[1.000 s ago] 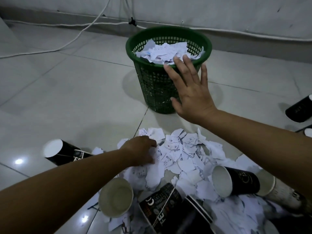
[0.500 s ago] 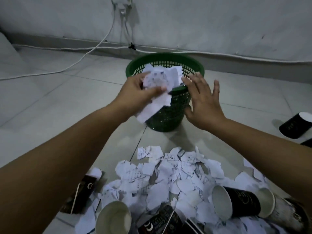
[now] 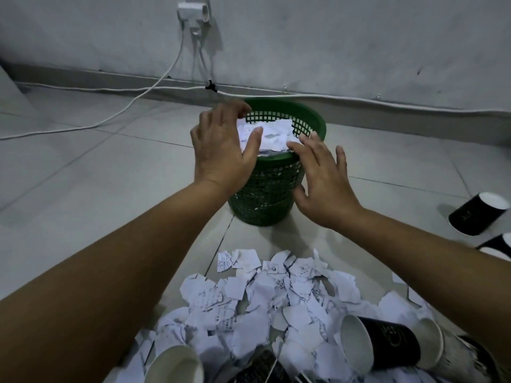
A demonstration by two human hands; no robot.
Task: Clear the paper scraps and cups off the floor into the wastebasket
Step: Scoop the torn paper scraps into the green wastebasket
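Floor (image 3: 83, 189): pale tiles, running up to a grey wall (image 3: 359, 37) at 12 o'clock.

Paper scraps (image 3: 265, 302): white torn pieces with handwriting, heaped on the tiles at 6 o'clock, well short of the wastebasket.

Wastebasket (image 3: 272, 189): green plastic lattice, upright at centre, filled to the rim with more white scraps (image 3: 272, 132).

Left hand (image 3: 221, 150): over the basket's rim at its 9 o'clock side, fingers spread and relaxed, thumb lying on the scraps inside; nothing gripped.

Right hand (image 3: 323, 178): at the basket's 3 o'clock side, fingers straight and fanned, fingertips at the rim; nothing gripped.

Cups: one black cup (image 3: 384, 346) on its side among the heap at 5 o'clock, a second (image 3: 431, 346) just behind it; a white-lined cup (image 3: 174, 366) at 7 o'clock; another black cup (image 3: 478, 214) lay apart at 3 o'clock.

Cables (image 3: 132, 102): white, trailing from a wall socket (image 3: 193, 12) at 12 o'clock along the skirting.
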